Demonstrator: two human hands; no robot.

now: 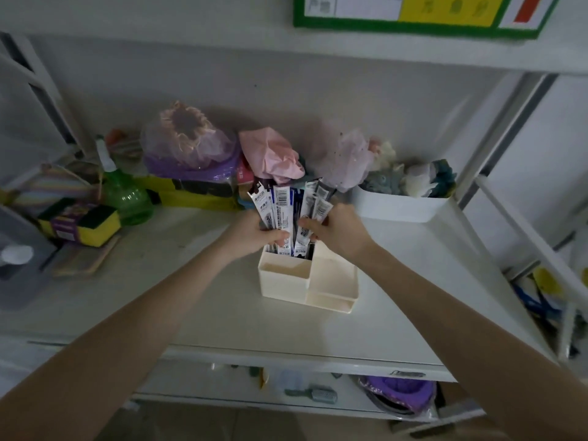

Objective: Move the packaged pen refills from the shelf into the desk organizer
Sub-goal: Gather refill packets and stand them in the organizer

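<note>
Both forearms reach over the white shelf; left hand and right hand grip packaged pen refills upright in the cream desk organizer's rear compartment.

Shelf front bare; clutter crowds behind organizer.

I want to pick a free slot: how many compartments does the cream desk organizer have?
4 visible in the desk organizer: back one holding the refill packs, empty front-left, middle-right, and low front-right tray. The hands may hide a divider.
</note>
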